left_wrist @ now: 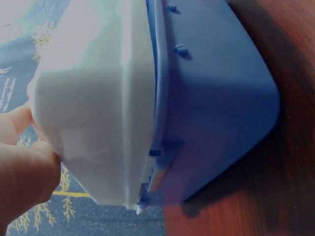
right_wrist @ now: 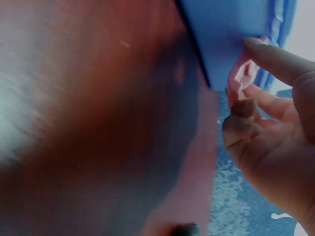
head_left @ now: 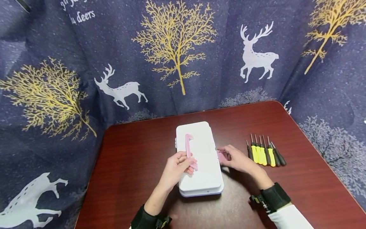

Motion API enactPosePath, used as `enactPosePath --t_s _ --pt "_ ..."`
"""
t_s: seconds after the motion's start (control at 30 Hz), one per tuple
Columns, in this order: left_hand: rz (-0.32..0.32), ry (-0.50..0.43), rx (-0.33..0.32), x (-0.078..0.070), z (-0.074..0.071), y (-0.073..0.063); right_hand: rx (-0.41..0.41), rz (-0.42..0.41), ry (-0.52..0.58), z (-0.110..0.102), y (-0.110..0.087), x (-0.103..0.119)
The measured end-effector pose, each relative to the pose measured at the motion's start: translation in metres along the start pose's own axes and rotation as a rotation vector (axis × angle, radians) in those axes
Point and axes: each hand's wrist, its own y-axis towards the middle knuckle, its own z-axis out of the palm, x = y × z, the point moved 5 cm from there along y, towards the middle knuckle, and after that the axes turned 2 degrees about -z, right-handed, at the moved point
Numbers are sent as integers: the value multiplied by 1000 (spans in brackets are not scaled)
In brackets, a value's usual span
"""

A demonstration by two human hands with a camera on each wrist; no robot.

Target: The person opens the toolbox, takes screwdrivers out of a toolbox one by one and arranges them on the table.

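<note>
A storage box with a white lid [head_left: 202, 178] and a blue base [left_wrist: 221, 93] stands on the table. Along the lid's top runs a pink handle [head_left: 187, 144], whose near part my left hand [head_left: 178, 165] grips between thumb and fingers. At the box's right side, my right hand [head_left: 235, 159] pinches a pink latch [head_left: 221, 157]. The right wrist view shows fingers on both sides of that latch [right_wrist: 244, 74], against the blue wall. In the left wrist view only part of the left hand [left_wrist: 27, 167] appears beside the lid; the handle is hidden there.
Several screwdrivers [head_left: 263, 154] with yellow or black handles lie in a row right of the box. The reddish-brown table [head_left: 128, 159] meets a dark blue curtain [head_left: 200, 105] printed with deer and trees.
</note>
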Motion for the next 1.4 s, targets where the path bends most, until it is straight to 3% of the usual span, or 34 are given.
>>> enactPosePath --t_s 0.13,0.2,0.33,0.53,0.73,0.8,1.07,1.23,1.4 --pt "-6 11 -4 -1 2 1 24 16 -63 -6 2 -2" --pt "-10 19 -2 -1 4 1 42 39 -12 -8 2 -4" --pt "-3 28 -9 -4 4 2 55 111 248 -11 -1 -8" --pt "28 17 -21 -8 2 3 -32 139 641 -19 3 -6" --pt "12 13 -26 -5 3 4 43 195 907 -9 6 -1" --pt "10 10 -26 -4 3 5 61 240 918 -5 7 0" --pt "-3 17 -22 1 7 1 42 391 766 5 5 1" --pt "7 37 -15 0 8 -1 33 368 803 7 1 3" --pt "24 30 -15 -2 7 -1 12 333 752 6 4 8"
